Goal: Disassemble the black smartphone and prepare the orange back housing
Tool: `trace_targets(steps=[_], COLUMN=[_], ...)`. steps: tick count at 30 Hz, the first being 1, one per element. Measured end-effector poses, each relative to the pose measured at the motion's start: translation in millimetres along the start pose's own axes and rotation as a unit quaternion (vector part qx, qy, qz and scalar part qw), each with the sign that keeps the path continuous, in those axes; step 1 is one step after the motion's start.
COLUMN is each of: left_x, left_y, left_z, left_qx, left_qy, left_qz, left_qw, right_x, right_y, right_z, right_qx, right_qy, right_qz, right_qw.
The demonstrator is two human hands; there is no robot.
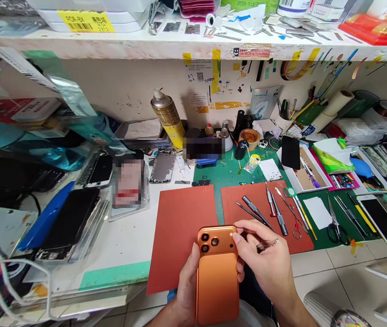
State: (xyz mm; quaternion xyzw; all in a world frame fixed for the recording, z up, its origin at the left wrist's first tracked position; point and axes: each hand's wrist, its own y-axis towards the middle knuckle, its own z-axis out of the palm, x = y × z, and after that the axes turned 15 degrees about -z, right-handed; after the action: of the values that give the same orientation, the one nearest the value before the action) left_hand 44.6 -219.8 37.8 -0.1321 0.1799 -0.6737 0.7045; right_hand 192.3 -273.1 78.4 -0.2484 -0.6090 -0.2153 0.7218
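Observation:
An orange smartphone (218, 286) is held upright with its back and three camera lenses facing me, just over the near edge of the bench. My left hand (189, 281) wraps its left side, and some fingertips show at its right edge. At the phone's top right corner, my right hand (265, 254) has thumb and index finger close together by the flash; whether something small is pinched there I cannot make out. Beyond the phone lie two reddish-brown mats (183, 227). Screwdrivers (278, 215) and tweezers (290, 204) rest on the right one.
Scissors (336, 227), a white phone (382, 218) and a parts tray (309, 168) are on the right. On the left are a dark phone (72, 218), white cables (12, 272) and a blurred case. A spray can (168, 118) stands at the back beneath a cluttered shelf (146, 47).

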Motion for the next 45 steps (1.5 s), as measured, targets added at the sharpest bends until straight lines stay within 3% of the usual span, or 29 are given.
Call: trace_targets(steps=[17,45], left_x=[0.1,-1.6], left_y=[5.5,2.5], left_z=[-0.8,3.6], left_qx=[0.065,0.04], left_qy=[-0.026,-0.001], left_qz=[0.001,0.015], left_qw=[0.998,0.999], right_x=[-1.7,-3.9], right_y=[-1.9,-0.3], right_z=[-6.6,-5.8], right_qx=[0.038,0.033], right_qy=[0.046,0.08], right_qz=[0.024,0.037], right_qw=[0.998,0.996])
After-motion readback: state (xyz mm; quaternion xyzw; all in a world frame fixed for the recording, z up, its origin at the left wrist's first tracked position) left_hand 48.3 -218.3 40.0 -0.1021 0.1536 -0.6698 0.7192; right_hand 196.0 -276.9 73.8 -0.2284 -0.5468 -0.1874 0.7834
